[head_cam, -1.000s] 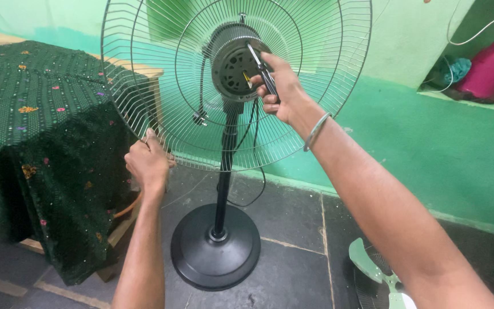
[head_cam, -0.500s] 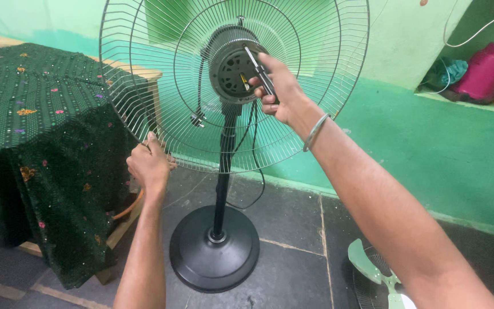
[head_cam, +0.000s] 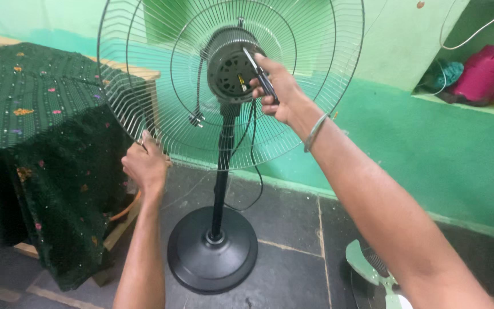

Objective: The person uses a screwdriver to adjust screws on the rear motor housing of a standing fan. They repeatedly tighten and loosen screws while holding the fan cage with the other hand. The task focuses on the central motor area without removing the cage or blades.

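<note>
The right hand (head_cam: 278, 94) has a closed grip on a screwdriver (head_cam: 259, 74) set against the fan motor (head_cam: 230, 66). The left hand (head_cam: 144, 166) clasps the wire guard (head_cam: 144, 109) at its lower left rim. A cloth-covered bench (head_cam: 30, 126) crowds the left; a loose fan blade (head_cam: 373, 272) lies near right on the floor.

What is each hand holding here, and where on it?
The right hand holds a screwdriver by its dark handle, tip at the fan's motor. The left hand grips the wire guard at its lower rim.
</note>
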